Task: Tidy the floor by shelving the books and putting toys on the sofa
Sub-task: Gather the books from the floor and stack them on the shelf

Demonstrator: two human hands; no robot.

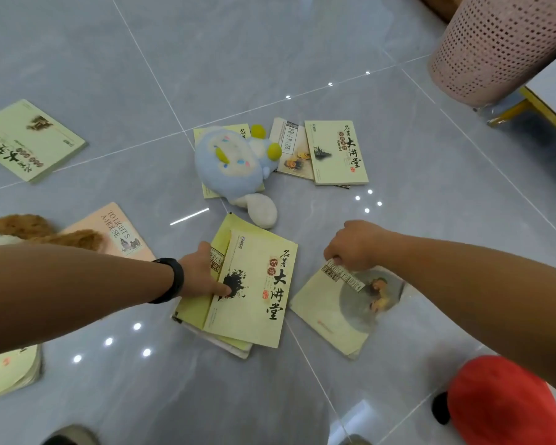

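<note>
Left hand (203,273), black band at wrist, grips left edge of pale yellow paperback with black ink-splash cover (254,287): thumb on cover, fingers hidden beneath, likely to lift whole small stack under it.

Right hand (353,245), fingers curled, pinches top edge of cream paperback with round portrait picture (344,309), just beside stack; edge grip suits peeling flat book off grey tiled floor (109,75).

Light blue plush toy with yellow nubs (235,168) lies on another yellow book, mid-floor, untouched. Nothing shelved yet, judging by scatter.
</note>
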